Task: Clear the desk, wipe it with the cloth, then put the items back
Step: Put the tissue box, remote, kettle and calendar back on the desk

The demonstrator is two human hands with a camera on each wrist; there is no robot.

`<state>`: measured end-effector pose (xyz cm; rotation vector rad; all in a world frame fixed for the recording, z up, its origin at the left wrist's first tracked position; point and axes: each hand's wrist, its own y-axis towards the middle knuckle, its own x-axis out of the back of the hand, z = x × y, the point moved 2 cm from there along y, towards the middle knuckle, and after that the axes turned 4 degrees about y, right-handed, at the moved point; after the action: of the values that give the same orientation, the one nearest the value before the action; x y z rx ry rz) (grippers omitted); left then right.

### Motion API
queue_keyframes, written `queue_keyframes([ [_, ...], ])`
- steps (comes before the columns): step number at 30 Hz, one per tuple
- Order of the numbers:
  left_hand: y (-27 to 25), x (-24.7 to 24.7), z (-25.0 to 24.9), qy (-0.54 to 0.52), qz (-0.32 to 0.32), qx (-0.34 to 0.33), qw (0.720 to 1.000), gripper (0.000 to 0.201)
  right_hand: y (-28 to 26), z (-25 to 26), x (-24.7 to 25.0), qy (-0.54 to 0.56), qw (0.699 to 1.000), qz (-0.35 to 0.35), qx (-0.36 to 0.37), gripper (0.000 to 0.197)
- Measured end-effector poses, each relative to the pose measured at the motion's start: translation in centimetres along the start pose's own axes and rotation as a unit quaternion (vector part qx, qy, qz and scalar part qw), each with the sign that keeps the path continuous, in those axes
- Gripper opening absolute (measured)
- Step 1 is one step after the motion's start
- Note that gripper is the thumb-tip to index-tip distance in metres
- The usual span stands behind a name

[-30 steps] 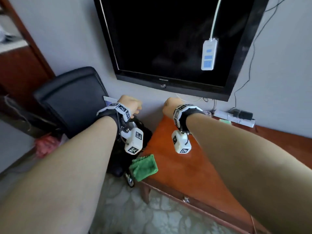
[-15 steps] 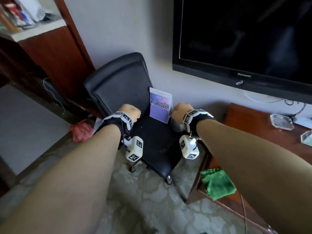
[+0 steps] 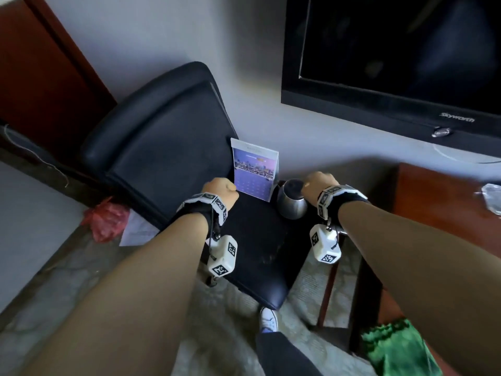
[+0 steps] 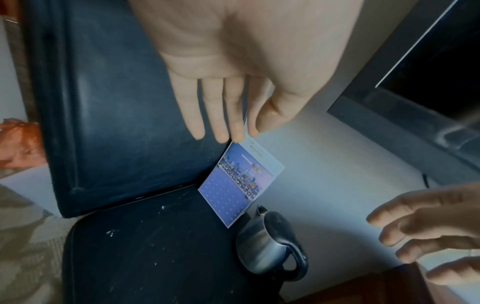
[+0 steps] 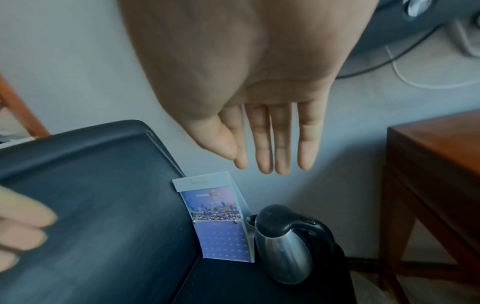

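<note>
A purple desk calendar (image 3: 254,172) (image 4: 239,185) (image 5: 221,226) stands on the black chair seat and leans on the backrest. Beside it on the right stands a steel kettle (image 3: 291,202) (image 4: 262,246) (image 5: 283,251) with a black handle. My left hand (image 3: 221,189) (image 4: 233,133) is open with straight fingers, its tips at the calendar's top edge; I cannot tell whether they touch it. My right hand (image 3: 318,183) (image 5: 270,164) hovers open just above the kettle and holds nothing. The green cloth (image 3: 393,348) lies on the near corner of the brown desk (image 3: 433,199) (image 5: 441,148).
The black chair (image 3: 162,131) stands against the wall, left of the desk. A TV (image 3: 393,50) hangs above. A glass dish (image 3: 492,198) sits on the desk at the right edge. A red bag (image 3: 105,218) and paper lie on the floor. My shoe (image 3: 268,320) is by the seat.
The head view has swung left from the desk to the chair. Both hands moved from above the desk to the calendar and kettle on the seat.
</note>
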<state>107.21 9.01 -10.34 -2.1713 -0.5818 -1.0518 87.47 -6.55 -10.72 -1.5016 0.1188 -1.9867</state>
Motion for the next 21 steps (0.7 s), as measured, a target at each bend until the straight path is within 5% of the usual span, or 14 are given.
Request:
queue_keyframes([
  [10, 13.6, -4.8, -4.2, 0.196, -0.014, -0.131, 0.972, 0.043, 10.5, -6.3, -7.1, 0.067, 0.992, 0.030, -0.097, 0.029],
  [17, 23.2, -8.6, -5.2, 0.274, -0.077, -0.263, 0.922, 0.062, 16.0, -8.2, -12.2, 0.128, 0.977, -0.010, -0.168, 0.045],
  [21, 26.2, -11.5, -4.4, 0.317, -0.086, -0.282, 0.901, 0.060, 18.8, -8.8, -14.4, 0.139, 0.973, 0.008, -0.183, 0.052],
])
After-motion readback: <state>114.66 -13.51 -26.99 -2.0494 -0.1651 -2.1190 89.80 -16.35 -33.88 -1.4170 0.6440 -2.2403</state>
